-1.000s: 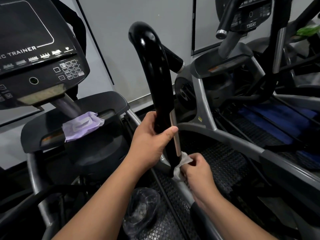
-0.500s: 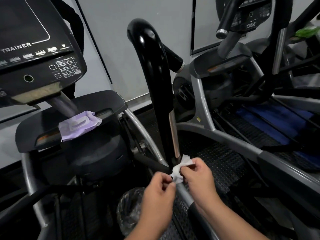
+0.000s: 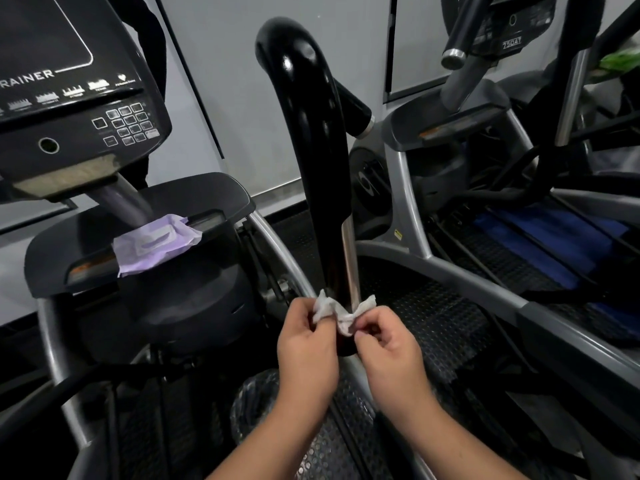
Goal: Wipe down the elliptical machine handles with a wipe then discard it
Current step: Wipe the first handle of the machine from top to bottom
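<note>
A glossy black elliptical handle [image 3: 308, 133] rises up the middle of the view and curves at its top. A small white wipe [image 3: 341, 311] is stretched in front of the handle's lower end, just below the chrome strip. My left hand [image 3: 306, 348] pinches the wipe's left end and my right hand [image 3: 388, 351] pinches its right end. Both hands sit side by side at the base of the handle, fingers curled.
A purple pack of wipes [image 3: 156, 242] lies on the console shelf [image 3: 104, 237] at left, under the control panel [image 3: 69, 109]. A clear-lined bin [image 3: 256, 403] stands below my arms. A second elliptical [image 3: 485, 133] fills the right side.
My left hand let go of the handle, dropped down and took hold of the wipe's left end. The wipe now stretches between both hands.
</note>
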Action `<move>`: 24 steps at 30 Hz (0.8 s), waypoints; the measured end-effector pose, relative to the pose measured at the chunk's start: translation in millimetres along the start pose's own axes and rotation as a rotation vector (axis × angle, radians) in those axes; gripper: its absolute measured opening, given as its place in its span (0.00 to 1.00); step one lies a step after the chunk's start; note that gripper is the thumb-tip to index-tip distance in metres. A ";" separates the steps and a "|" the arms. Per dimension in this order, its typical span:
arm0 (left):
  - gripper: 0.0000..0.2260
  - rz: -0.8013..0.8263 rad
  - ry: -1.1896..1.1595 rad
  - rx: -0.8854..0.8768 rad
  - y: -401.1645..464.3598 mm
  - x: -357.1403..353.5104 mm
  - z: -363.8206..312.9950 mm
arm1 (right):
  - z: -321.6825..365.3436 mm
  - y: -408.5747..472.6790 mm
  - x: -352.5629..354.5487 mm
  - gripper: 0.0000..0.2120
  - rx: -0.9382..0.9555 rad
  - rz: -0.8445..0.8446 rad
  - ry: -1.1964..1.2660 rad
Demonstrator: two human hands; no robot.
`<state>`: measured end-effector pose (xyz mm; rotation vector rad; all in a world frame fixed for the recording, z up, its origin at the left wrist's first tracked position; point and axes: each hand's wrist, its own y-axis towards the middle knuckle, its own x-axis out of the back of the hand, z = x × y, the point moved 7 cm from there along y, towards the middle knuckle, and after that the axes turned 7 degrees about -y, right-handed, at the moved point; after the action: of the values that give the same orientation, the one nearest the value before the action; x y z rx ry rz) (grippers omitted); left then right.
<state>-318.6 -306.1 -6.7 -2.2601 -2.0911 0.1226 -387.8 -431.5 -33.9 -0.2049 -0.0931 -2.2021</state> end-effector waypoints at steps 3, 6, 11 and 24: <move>0.04 0.010 -0.009 0.143 1.6 -2.5 18.9 | -17.4 4.4 2.5 0.16 -0.080 -0.021 -0.046; 0.05 0.012 -0.005 0.182 3.6 -4.8 22.6 | -26.8 12.7 2.8 0.13 -0.078 -0.003 -0.159; 0.05 -0.046 -0.005 0.078 10.4 -2.5 15.1 | -23.7 28.1 5.6 0.12 -0.137 0.045 -0.146; 0.10 0.121 0.010 0.247 10.8 -10.0 42.8 | -21.3 33.7 4.0 0.14 -0.151 0.062 -0.158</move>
<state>-312.9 -317.3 -50.2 -2.2301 -1.8178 0.3542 -365.5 -457.8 -54.3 -0.4603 -0.0069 -2.1293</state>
